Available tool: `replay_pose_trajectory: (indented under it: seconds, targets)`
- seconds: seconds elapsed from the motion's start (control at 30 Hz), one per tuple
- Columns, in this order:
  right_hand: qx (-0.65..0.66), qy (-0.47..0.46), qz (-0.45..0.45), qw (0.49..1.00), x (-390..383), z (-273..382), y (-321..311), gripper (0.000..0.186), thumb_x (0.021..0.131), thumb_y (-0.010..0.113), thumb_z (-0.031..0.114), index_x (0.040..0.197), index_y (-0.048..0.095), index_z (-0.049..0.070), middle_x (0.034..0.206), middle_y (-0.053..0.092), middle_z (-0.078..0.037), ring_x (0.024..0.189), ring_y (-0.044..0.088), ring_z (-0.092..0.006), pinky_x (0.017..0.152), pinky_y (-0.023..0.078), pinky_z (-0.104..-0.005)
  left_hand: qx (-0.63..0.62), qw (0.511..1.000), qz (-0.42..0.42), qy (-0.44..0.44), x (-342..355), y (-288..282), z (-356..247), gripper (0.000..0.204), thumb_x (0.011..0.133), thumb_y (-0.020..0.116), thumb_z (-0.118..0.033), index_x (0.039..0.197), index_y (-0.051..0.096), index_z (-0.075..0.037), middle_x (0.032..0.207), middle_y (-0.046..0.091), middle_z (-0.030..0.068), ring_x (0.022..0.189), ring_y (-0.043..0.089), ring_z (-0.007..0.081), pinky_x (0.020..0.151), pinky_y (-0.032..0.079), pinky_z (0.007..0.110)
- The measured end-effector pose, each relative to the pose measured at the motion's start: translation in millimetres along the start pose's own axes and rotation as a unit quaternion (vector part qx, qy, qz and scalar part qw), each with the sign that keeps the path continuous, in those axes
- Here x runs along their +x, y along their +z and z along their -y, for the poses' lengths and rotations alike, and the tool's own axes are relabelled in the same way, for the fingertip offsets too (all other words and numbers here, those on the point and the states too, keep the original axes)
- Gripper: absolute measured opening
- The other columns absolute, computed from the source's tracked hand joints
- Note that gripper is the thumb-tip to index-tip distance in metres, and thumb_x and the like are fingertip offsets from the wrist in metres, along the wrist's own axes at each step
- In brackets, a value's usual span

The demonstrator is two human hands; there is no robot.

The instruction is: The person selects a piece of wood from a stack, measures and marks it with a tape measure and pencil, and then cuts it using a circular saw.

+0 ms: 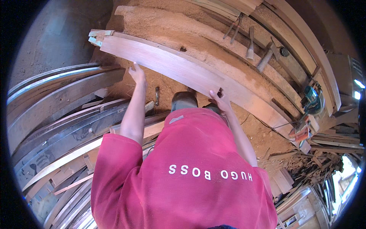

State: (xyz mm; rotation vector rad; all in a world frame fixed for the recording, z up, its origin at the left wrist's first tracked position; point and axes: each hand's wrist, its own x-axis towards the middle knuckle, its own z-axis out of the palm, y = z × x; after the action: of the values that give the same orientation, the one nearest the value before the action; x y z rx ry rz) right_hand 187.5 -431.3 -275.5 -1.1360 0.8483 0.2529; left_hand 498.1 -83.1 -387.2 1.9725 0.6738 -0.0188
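Observation:
A long pale pinkish board [160, 63] lies diagonally across the upper middle, with small wood pieces [99, 35] at its far left end. My left hand [138, 74] touches its near edge toward the left with fingertips, thumb and fingers apart. My right hand [220, 100] grips the same edge right of middle, beside a dark notch or gap. Behind the board, pliers [235, 28], a chisel-like tool [250, 44] and a hammer-like tool [265, 57] rest on the sawdust-covered bench.
A teal power tool [312, 100] with a cord sits at the right. Stacked planks [63, 114] fill the left, and scrap wood [320, 160] is heaped at lower right. My legs [185, 101] stand on sawdust-covered ground [255, 141] below the board.

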Motion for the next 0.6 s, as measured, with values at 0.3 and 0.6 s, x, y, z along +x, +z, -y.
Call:
replay_pose_trajectory:
  seconds: [0.3, 0.6]
  targets:
    - [-0.026, 0.029, -0.045, 0.998, -9, 15, -5, 0.094, 0.088, 0.083, 0.042, 0.153, 0.034, -0.005, 0.142, 0.053, -0.023, 0.125, 0.059, -0.0341, 0.089, 0.062, -0.0440, -0.264, 0.911, 0.200, -0.247, -112, 43, -41, 0.081, 0.093, 0.055, -0.073, 0.150, 0.048, -0.015, 0.141, 0.060, 0.0109, 0.127, 0.058, 0.0325, 0.101, 0.048, 0.057]
    - [0.005, 0.012, -0.041, 0.999, -28, 57, 7, 0.084, 0.083, 0.085, 0.042, 0.147, 0.044, 0.006, 0.127, 0.062, -0.018, 0.099, 0.068, -0.0274, 0.066, 0.062, -0.0410, -0.367, 0.838, 0.299, -0.272, -128, 47, -53, 0.089, 0.086, 0.063, -0.077, 0.148, 0.052, -0.015, 0.145, 0.059, 0.0088, 0.129, 0.057, 0.0286, 0.106, 0.047, 0.050]
